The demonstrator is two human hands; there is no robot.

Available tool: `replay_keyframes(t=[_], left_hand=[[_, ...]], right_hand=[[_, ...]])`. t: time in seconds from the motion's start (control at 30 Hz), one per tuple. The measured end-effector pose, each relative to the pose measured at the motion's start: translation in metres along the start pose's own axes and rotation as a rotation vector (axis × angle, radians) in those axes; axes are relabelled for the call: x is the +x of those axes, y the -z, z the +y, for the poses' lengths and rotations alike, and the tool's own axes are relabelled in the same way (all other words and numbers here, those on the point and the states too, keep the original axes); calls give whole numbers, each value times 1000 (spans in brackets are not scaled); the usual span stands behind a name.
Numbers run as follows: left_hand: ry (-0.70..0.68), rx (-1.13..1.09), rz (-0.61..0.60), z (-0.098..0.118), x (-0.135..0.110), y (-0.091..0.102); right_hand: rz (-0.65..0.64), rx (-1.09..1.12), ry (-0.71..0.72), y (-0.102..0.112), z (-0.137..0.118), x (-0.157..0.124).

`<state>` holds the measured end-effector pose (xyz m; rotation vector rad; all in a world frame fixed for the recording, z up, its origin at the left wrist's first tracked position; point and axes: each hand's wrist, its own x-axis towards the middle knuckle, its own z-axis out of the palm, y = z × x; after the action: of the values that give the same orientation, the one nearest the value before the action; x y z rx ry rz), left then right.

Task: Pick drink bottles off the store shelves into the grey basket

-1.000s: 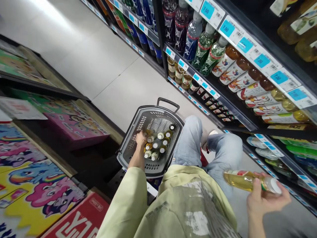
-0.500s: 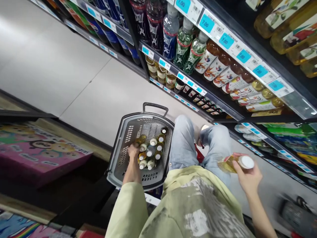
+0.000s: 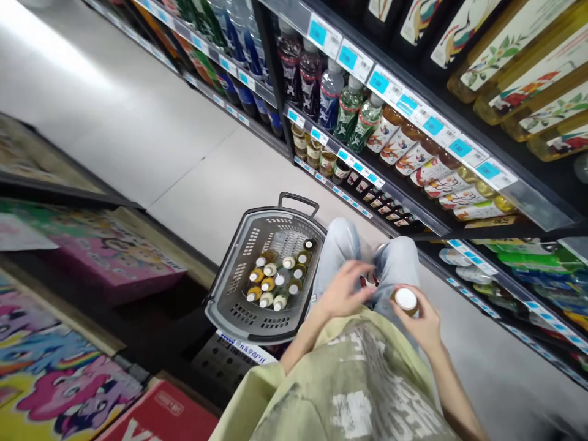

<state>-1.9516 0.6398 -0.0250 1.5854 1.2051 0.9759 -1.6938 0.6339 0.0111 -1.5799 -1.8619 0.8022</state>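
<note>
My right hand [image 3: 422, 321] grips a bottle of yellow drink with a white cap [image 3: 405, 299], held in front of my knees with the cap toward the camera. My left hand [image 3: 345, 288] hovers just left of that bottle, fingers spread and slightly blurred, holding nothing. A grey plastic shopping basket [image 3: 239, 306] stands on the floor to the left of my legs. Inside it stand several capped bottles [image 3: 275, 282] in rows.
A dark shelf unit [image 3: 413, 128] on the right carries rows of drink bottles with blue price tags. Colourful toy boxes [image 3: 92, 257] fill low shelving on the left. Pale floor tiles [image 3: 151, 122] run along the aisle beyond the basket.
My left hand has left the basket and come across toward the bottle in my right hand. The right hand has drawn the bottle in toward my knees.
</note>
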Motion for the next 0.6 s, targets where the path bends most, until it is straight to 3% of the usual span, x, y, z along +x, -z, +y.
replay_keyframes(t=[0.07, 0.13, 0.2, 0.3, 0.4, 0.47, 0.6], left_hand=[[-198, 96, -146, 40, 15, -30], [-275, 269, -183, 62, 25, -51], [-315, 385, -183, 69, 29, -60], [-334, 444, -159, 67, 24, -59], [-206, 450, -97, 58, 10, -53], [-76, 416, -22, 51, -3, -46], [168, 313, 226, 36, -21, -16]], right_hand=[[61, -6, 30, 2, 14, -6], [148, -11, 75, 6, 30, -12], [174, 3, 103, 8, 46, -18], [88, 26, 117, 6, 68, -30], [23, -25, 142, -5, 91, -45], [49, -60, 173, -12, 106, -54], [118, -50, 213, -17, 118, -62]])
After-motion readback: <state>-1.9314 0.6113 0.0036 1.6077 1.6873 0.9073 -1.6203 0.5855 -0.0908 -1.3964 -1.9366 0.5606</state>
